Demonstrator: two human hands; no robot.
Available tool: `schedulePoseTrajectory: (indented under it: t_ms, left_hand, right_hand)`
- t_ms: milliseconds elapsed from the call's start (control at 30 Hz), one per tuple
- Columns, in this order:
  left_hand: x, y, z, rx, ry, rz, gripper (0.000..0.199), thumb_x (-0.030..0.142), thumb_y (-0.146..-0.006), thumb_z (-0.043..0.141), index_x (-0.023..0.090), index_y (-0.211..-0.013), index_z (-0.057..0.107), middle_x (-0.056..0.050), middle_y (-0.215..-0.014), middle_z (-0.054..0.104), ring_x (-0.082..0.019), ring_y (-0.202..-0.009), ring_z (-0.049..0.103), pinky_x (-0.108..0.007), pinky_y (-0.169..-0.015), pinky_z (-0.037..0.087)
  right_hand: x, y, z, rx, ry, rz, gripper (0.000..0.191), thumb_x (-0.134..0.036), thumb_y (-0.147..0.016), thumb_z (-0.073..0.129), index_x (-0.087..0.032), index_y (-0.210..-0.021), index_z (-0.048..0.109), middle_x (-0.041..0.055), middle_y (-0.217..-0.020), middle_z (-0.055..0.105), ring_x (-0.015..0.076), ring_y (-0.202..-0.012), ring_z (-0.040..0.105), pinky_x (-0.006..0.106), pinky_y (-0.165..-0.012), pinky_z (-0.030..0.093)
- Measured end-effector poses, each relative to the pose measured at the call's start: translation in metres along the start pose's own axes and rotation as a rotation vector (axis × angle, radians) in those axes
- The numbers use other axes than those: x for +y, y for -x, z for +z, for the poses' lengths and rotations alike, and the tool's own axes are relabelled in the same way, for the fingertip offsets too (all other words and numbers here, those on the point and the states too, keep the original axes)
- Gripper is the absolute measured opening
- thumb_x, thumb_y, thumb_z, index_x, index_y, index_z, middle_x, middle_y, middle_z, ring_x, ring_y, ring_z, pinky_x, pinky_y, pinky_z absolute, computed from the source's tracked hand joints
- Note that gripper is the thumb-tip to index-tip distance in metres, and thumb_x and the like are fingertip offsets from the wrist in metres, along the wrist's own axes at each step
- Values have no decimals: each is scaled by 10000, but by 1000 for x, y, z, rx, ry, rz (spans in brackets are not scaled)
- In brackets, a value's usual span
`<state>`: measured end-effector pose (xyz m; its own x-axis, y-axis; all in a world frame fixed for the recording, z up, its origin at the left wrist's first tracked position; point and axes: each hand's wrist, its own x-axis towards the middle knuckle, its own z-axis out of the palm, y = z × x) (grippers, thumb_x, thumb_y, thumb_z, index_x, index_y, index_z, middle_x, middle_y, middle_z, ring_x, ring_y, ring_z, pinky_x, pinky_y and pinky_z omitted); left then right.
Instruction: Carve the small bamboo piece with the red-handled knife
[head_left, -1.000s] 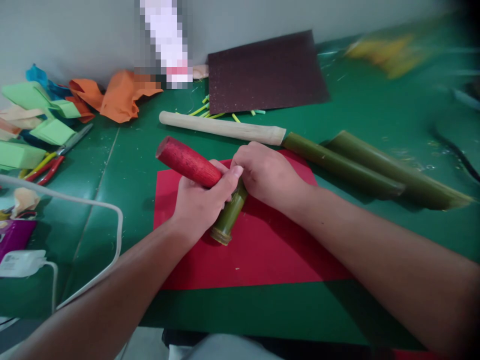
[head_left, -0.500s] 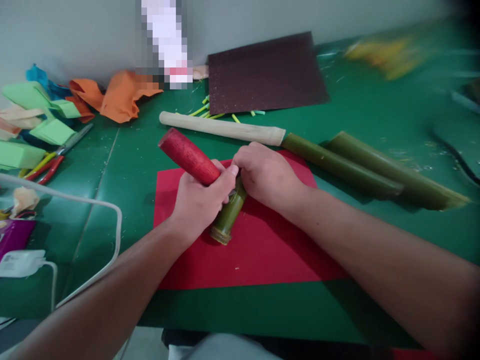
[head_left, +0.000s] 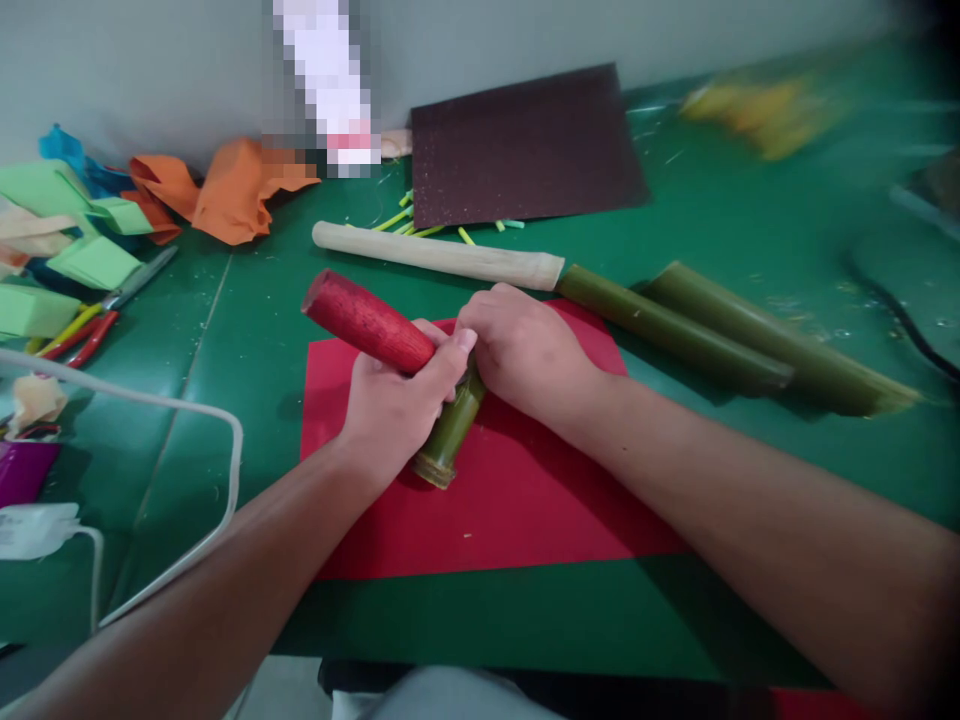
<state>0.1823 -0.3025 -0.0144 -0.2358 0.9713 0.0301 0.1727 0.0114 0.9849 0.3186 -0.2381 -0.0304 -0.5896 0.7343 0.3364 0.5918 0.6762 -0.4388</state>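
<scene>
My left hand [head_left: 394, 395] is wrapped around a thick red wooden handle [head_left: 367, 318], whose free end points up and to the left. The handle's other end, and whatever tool it belongs to, is hidden behind my fingers. Below it a short green bamboo piece [head_left: 452, 425] lies slanted, its cut end toward me. My right hand [head_left: 521, 340] is closed around the far part of this bamboo, knuckles up, touching my left thumb. Under both hands lies a red sheet [head_left: 480, 520].
Behind my hands lie a pale peeled stick [head_left: 435, 255], two green bamboo lengths [head_left: 690, 325] and a dark brown sheet [head_left: 525, 150]. Scissors [head_left: 112, 305] and folded coloured paper [head_left: 97, 260] sit at left. A white cable [head_left: 236, 450] loops beside my left forearm.
The red handle has tipped flatter, its free end dropping and swinging left. My right hand keeps its place on the bamboo. The whole view has shifted slightly.
</scene>
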Motion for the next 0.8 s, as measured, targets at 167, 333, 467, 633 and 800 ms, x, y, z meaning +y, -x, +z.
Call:
schedulePoseTrajectory:
  t_ms: [167, 333, 467, 633, 800]
  left_hand:
    - [-3, 1, 1, 13, -15, 72, 336, 423, -799, 719, 182, -619, 570, 30, -559, 587, -60, -458, 512, -148, -402, 405]
    - [-5, 0, 1, 20, 7, 84, 366, 456, -793, 730, 180, -619, 564, 36, -531, 569, -61, -438, 512, -152, -386, 400]
    - [-3, 1, 1, 27, 79, 75, 344, 461, -799, 733, 180, -661, 589, 46, -519, 567, -53, -404, 490, -164, -394, 419]
    - [-2, 3, 0, 37, 84, 66, 363, 449, -802, 734, 175, -632, 568, 49, -504, 558, -43, -396, 484, -140, -379, 404]
    - [0, 2, -1, -13, 59, 13, 379, 478, -788, 738, 171, -633, 582, 41, -502, 555, -47, -412, 495, -124, -361, 383]
  right_hand:
    - [0, 0, 0, -12, 25, 7, 290, -192, -944, 432, -208, -663, 500, 39, -699, 547, 170, -691, 436, 330, -680, 349]
    - [-1, -1, 0, -22, 20, 24, 284, -196, -942, 430, -200, -673, 523, 44, -711, 564, 170, -692, 439, 332, -687, 355]
    - [1, 0, 1, -2, 2, 7, 273, -143, -919, 409, -206, -670, 504, 47, -705, 554, 173, -692, 431, 323, -670, 347]
    - [1, 0, 1, 7, -2, -3, 240, -110, -882, 421, -207, -675, 494, 47, -715, 553, 173, -707, 417, 313, -663, 348]
    - [3, 1, 1, 26, -41, -4, 232, -91, -840, 417, -204, -659, 508, 47, -704, 560, 169, -692, 421, 315, -645, 346]
